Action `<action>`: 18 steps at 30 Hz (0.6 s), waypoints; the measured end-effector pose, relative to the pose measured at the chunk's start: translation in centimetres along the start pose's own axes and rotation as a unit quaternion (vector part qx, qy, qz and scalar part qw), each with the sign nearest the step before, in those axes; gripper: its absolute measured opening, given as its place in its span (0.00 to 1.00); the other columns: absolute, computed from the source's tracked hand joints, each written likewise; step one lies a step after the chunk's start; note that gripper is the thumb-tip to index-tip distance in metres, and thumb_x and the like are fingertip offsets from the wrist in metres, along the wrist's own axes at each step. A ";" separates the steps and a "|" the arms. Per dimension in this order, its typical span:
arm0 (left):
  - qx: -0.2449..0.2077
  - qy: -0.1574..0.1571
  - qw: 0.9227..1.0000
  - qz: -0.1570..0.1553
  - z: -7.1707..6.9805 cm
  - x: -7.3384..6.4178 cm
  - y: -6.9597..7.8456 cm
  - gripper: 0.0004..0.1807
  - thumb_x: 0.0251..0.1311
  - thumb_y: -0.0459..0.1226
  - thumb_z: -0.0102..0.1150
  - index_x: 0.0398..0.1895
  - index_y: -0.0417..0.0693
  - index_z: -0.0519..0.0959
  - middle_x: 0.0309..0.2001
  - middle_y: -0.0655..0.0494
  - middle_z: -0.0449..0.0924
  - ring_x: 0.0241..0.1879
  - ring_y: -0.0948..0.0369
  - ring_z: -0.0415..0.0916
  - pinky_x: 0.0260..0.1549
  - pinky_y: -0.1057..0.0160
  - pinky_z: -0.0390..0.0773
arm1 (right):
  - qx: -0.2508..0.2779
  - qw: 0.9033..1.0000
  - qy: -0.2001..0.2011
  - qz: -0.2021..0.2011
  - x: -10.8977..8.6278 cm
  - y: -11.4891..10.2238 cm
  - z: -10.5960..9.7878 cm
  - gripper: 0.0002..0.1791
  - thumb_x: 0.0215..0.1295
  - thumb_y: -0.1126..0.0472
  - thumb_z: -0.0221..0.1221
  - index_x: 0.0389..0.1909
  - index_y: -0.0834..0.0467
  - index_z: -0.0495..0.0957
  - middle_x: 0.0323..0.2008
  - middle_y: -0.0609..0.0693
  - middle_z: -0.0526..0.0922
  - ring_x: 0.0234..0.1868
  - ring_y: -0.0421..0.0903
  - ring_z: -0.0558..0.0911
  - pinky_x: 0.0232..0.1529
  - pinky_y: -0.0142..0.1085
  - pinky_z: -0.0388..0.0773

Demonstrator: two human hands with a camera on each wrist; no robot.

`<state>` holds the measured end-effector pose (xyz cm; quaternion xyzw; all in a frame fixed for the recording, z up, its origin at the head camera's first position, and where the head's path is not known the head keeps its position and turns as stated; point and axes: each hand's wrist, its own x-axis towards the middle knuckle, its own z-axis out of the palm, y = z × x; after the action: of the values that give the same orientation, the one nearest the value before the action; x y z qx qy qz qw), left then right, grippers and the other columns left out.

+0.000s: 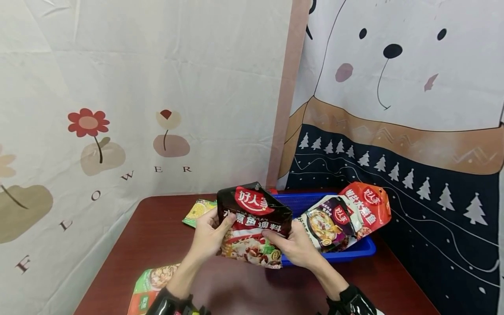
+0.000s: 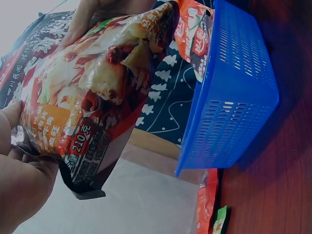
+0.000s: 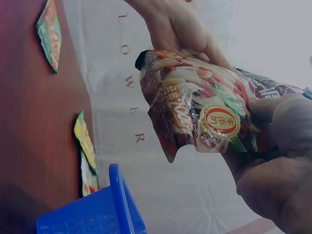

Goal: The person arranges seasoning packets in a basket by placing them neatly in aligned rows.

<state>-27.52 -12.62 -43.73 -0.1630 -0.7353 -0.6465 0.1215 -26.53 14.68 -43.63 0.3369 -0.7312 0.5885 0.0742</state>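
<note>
Both hands hold up a black seasoning packet (image 1: 253, 210) with a red logo and a food picture, above the table in front of the basket. The left hand (image 1: 212, 232) grips its left edge, thumb across the front. On the right side, the right hand (image 1: 297, 245) pinches it with the thumb on the front. Behind and to the right stands a blue plastic basket (image 1: 368, 249). Inside it a purple and white packet (image 1: 327, 221) leans beside a red packet (image 1: 372, 205). The left wrist view shows the held packet's lower front (image 2: 105, 83) close up.
A green and yellow packet (image 1: 197, 212) lies at the back of the brown table (image 1: 157, 232), left of the basket. Nearer the front left lies a green and orange packet (image 1: 151, 284), partly behind the left forearm. Printed cloth (image 1: 228, 87) hangs behind the table.
</note>
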 end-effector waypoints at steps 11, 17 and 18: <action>-0.113 -0.034 0.993 -0.018 1.4 0.3 -0.6 0.27 0.92 0.42 0.45 0.79 0.30 0.73 0.69 0.27 0.81 0.58 0.69 0.88 0.58 0.69 0.89 | -0.028 0.997 0.071 0.008 -1.4 -0.3 -2.4 0.25 0.80 0.70 0.65 0.75 0.57 0.79 0.59 0.59 0.93 0.53 0.38 0.93 0.51 0.33 0.92; -0.128 -0.003 0.991 -0.038 3.2 0.1 -2.9 0.23 0.89 0.37 0.50 0.73 0.27 0.77 0.73 0.25 0.78 0.67 0.56 0.88 0.62 0.64 0.90 | -0.062 0.985 0.152 0.044 -2.1 -0.8 -3.9 0.23 0.80 0.67 0.67 0.73 0.59 0.80 0.58 0.63 0.92 0.51 0.35 0.93 0.49 0.30 0.92; -0.115 0.001 0.992 -0.047 3.6 0.0 -3.3 0.22 0.88 0.36 0.52 0.73 0.28 0.78 0.73 0.26 0.79 0.69 0.52 0.87 0.63 0.61 0.90 | -0.069 0.983 0.164 0.055 -2.2 -0.9 -4.1 0.24 0.80 0.66 0.68 0.73 0.59 0.80 0.58 0.63 0.92 0.51 0.35 0.92 0.49 0.30 0.92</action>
<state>-28.76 -9.43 -47.24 -0.1406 -0.6629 -0.7318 0.0720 -25.51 19.23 -42.82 0.1891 -0.7651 0.5874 0.1837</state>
